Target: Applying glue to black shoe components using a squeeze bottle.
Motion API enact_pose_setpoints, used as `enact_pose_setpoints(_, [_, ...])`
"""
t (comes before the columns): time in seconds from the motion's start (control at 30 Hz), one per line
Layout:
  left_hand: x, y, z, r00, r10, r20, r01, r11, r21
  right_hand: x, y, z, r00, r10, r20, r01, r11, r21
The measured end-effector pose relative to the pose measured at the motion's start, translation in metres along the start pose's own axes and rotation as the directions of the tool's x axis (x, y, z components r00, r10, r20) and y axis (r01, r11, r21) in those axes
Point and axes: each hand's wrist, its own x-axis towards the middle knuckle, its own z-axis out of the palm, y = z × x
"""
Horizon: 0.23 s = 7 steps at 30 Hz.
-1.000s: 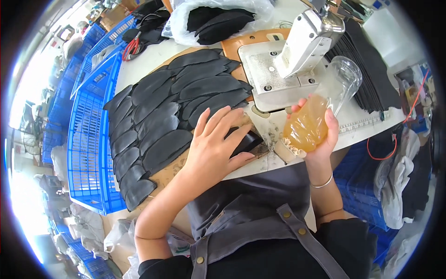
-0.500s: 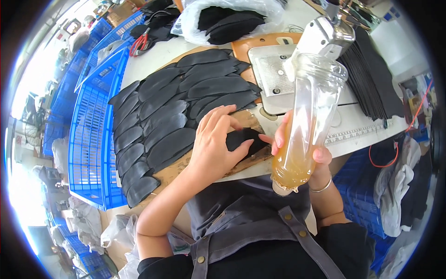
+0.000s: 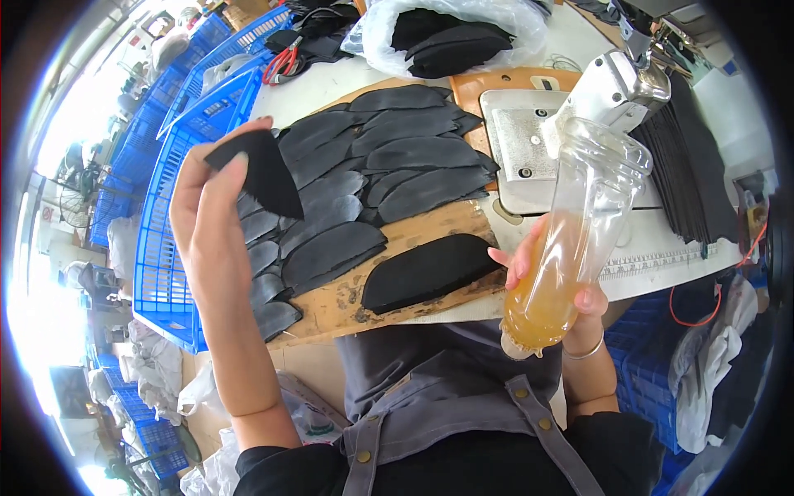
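Note:
My left hand (image 3: 213,198) is raised over the left side of the table, pinching a black fabric piece (image 3: 277,169) between thumb and fingers. Around a clear plastic bottle (image 3: 566,248) of amber liquid, tilted with its pale tip down and to the left, my right hand (image 3: 590,304) is closed. One dark curved piece (image 3: 426,271) lies flat on the stained wooden board (image 3: 335,306), close to my right fingertips. Farther back on the board, overlapping rows of black leaf-shaped pieces (image 3: 405,128) have a greyish, coated look.
At the left edge stands a blue plastic crate (image 3: 153,285). A sewing machine (image 3: 612,87) with a metal plate rises at the back right. Behind are a clear plastic bag (image 3: 376,41) of black pieces and red-handled scissors (image 3: 283,64). Dark strips (image 3: 674,165) lie at the right.
My left hand has moved from the board's near edge up and to the left, now with a black piece in it. The piece on the board lies uncovered. My right hand still holds the bottle.

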Motion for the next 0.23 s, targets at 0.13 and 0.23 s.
enact_pose_setpoints(0.13, [0.016,-0.014,0.010,1.000,-0.030,-0.001,0.030,0.999,-0.017,0.001,-0.003,0.003,1.000,0.017,0.000,-0.017,1.000,0.001])
enact_pose_setpoints(0.23, [0.021,-0.029,0.014,0.993,-0.114,-0.005,0.113,0.974,0.196,0.002,-0.002,-0.003,0.998,0.004,0.057,-0.003,1.000,-0.010])
